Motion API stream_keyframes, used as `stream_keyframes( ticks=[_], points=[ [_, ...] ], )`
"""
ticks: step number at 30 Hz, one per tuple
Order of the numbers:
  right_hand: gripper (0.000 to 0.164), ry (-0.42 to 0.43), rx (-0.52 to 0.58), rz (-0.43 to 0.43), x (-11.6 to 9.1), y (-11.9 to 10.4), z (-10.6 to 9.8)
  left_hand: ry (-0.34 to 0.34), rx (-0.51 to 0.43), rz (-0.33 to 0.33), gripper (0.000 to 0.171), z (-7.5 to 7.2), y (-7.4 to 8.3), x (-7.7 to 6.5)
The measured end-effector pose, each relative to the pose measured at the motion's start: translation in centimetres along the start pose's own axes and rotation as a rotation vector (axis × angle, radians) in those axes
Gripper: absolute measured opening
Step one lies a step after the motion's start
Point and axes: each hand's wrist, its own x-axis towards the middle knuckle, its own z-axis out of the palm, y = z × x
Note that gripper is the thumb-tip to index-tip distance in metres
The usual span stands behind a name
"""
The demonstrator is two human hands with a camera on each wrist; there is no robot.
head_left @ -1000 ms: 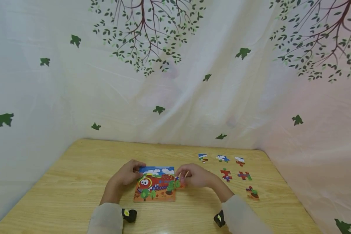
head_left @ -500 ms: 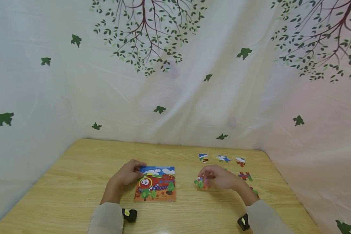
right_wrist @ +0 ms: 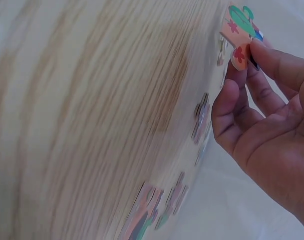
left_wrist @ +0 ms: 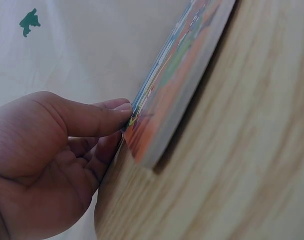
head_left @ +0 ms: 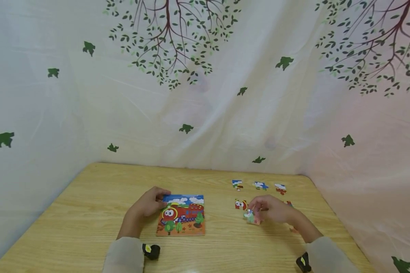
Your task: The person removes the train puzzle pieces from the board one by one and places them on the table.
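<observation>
A square picture board (head_left: pixel 188 223) printed with a red train lies flat on the table. My left hand (head_left: pixel 149 203) pinches its upper left edge. Seen from the left wrist, the thumb (left_wrist: pixel 109 120) presses on the printed face of the board (left_wrist: pixel 176 80), close to one corner. To the right of the board, my right hand (head_left: pixel 271 208) pinches a jigsaw piece (head_left: pixel 253 217) between thumb and fingertips. In the right wrist view this piece (right_wrist: pixel 240 25) shows green trees and red flowers on orange. It is held over the table, near the eyed train-face piece (head_left: pixel 240 204).
Three sky-blue and white pieces lie in a row at the back right, one of them a cloud piece (head_left: pixel 260 185). Others lie partly behind my right hand, among them an orange-and-green piece (right_wrist: pixel 142 212). A white curtain (head_left: pixel 205 113) rises behind the wooden table (head_left: pixel 89 212).
My right hand has carried the pinched jigsaw piece from the board's right edge rightward to beside the loose pieces, uncovering the train-face piece. My left hand has stayed on the board.
</observation>
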Motion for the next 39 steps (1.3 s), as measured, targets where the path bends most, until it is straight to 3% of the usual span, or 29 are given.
stream_keyframes(
  ticks=[8,19,31,39],
  points=[
    [0.021,-0.001,-0.031,0.067,-2.0,0.4,-1.4,-0.001,0.003,-0.004,0.033,0.0,0.3,-0.1],
    [0.019,-0.026,-0.067,0.079,-3.7,2.1,-2.7,-0.008,0.014,0.011,0.032,-0.1,0.1,0.1],
    [0.018,-0.057,-0.073,0.058,-4.1,2.3,-2.8,0.001,0.015,0.003,0.032,-0.1,0.0,0.1],
    [0.018,-0.043,-0.152,0.074,-3.7,1.7,-2.1,0.0,0.017,0.006,0.032,-0.2,-0.1,0.1]
  ],
)
